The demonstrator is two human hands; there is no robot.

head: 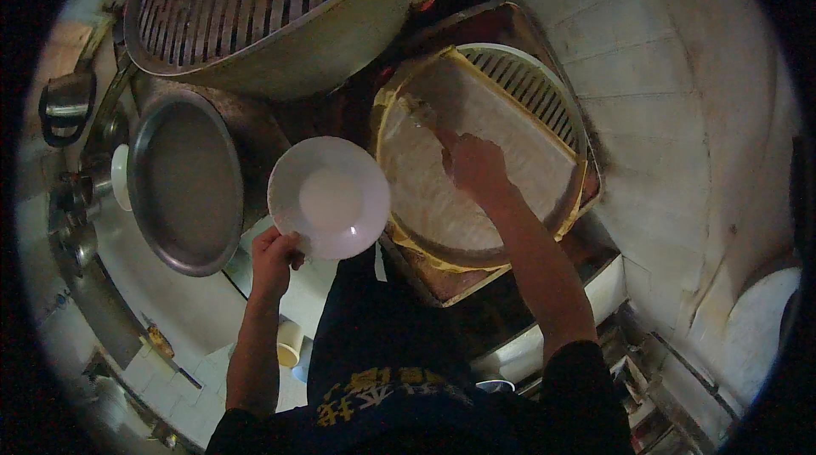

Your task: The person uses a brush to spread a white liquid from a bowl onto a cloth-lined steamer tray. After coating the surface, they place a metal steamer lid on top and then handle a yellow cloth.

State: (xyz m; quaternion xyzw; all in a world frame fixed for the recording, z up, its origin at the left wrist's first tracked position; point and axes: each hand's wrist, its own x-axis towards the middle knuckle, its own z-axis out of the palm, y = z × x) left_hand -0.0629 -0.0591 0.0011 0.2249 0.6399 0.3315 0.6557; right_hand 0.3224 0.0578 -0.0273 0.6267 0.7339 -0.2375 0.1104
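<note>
My left hand grips the rim of a shallow white bowl, tilted so that its inside faces me. A pale round area shows in its middle; whether this is liquid or the bowl's own base I cannot tell. To the right, my right hand holds a short tool that looks like a brush, its far end blurred. That end is over the left side of a round tray lined with pale cloth. Yellowish cloth edges fold over the tray's rim.
Bare slats show at the round tray's far right. A large metal vessel with a slatted top stands beyond. An oval metal pan lies left of the bowl. A tiled wall bounds the right. A yellowish container sits lower down.
</note>
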